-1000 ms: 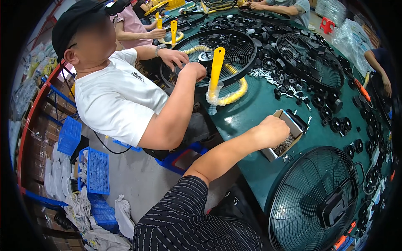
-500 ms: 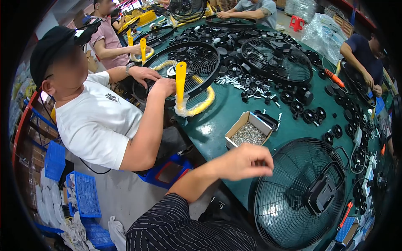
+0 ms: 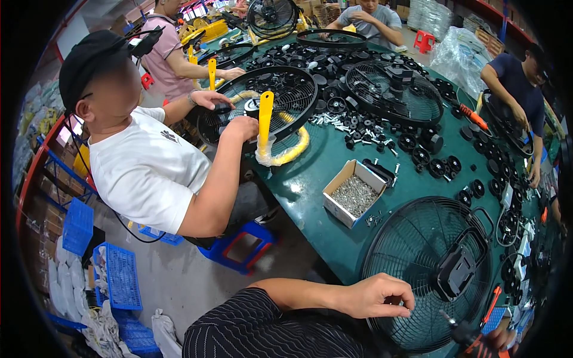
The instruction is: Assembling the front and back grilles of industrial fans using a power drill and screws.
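Beside open cardboard screw box point(image 3: 354, 192), left hand point(image 3: 376, 295) fingers pinched at fan grille point(image 3: 427, 271) rim; right hand point(image 3: 501, 340) grips screwdriver point(image 3: 471, 337).

I saw dark green table point(image 3: 316, 179); black wire fan guard point(image 3: 427, 274) with black centre block; my sleeve point(image 3: 262, 328) black with thin pale stripes; cardboard-tan box point(image 3: 353, 192) of silvery screws; orange-and-black driver point(image 3: 474, 340); yellow upright handle point(image 3: 265, 119); co-worker's shirt point(image 3: 146, 173) white, cap black; blue stool, red trim
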Motion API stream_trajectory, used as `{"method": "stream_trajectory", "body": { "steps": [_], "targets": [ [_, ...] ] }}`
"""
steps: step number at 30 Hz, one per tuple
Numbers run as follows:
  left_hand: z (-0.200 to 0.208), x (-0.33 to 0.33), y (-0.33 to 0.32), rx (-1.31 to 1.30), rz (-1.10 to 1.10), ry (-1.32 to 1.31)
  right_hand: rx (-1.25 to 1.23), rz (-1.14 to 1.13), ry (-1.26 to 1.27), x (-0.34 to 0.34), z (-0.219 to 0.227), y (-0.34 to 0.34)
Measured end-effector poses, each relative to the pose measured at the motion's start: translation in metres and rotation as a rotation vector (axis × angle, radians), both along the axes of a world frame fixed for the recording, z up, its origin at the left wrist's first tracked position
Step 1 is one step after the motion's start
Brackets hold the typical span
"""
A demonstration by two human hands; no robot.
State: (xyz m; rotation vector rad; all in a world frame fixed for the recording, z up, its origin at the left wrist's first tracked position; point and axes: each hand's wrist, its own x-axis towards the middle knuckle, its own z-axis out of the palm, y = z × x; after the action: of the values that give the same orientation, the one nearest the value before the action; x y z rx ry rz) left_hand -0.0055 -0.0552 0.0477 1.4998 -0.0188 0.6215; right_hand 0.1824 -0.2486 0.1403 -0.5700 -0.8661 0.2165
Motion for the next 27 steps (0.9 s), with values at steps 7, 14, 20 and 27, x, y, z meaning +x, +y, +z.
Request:
{"method": "stream_trajectory", "body": {
  "steps": [7,14,20,27],
  "targets": [
    [-0.004,0.004,-0.014,-0.051,-0.010,0.025,0.031,0.076,0.220,-0.029,0.005,0.021],
    [-0.005,0.002,-0.016,-0.020,0.007,0.003,0.020,0.184,0.253,-0.034,0.006,0.025],
    [-0.008,0.003,-0.017,-0.039,-0.007,-0.033,0.078,0.248,0.303,-0.034,0.004,0.027],
    [-0.012,0.004,-0.020,-0.129,-0.080,0.021,0.043,0.223,0.271,-0.034,0.000,0.023]
  ]
}}
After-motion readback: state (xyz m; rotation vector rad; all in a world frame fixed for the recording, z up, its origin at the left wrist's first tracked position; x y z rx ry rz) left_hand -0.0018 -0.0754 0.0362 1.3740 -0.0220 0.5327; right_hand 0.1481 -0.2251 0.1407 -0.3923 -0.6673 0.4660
